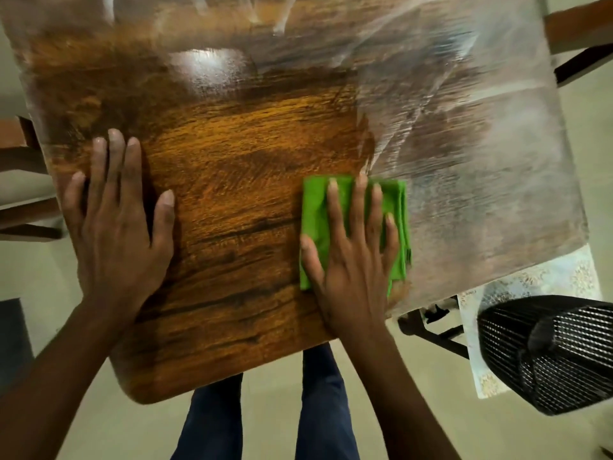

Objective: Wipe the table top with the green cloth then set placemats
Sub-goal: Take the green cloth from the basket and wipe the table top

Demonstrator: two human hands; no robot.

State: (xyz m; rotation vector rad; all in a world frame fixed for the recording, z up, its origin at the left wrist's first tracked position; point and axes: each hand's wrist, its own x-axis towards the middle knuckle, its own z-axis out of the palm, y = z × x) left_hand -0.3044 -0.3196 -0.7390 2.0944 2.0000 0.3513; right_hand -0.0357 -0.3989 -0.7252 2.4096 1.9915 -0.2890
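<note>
I've got my right hand (351,257) flat w/ fingers spread, pressing the folded green cloth (316,214) onto the worktop (232,154), toward the near right part of it. My left hand (112,220) is also flat, fingers straight, resting palm-down on bare wood near the left edge, holding nothing, prob. bracing. Progress, as I judge it: wiping is mid-way. The wood around and between my hands looks warm and clean, while the right side and far end carry a pale streaky film, so approx. half the top is left to do. No placemats on the worktop yet; a pale patterned sheet (530,287) lies below the near right corner and may be one, can't tell for sure. A black mesh chair back (547,353) sits just beside that corner and could crowd me when I reach that side. More chair parts (20,154) show past the left edge, and a wooden piece (577,28) at far right.
</note>
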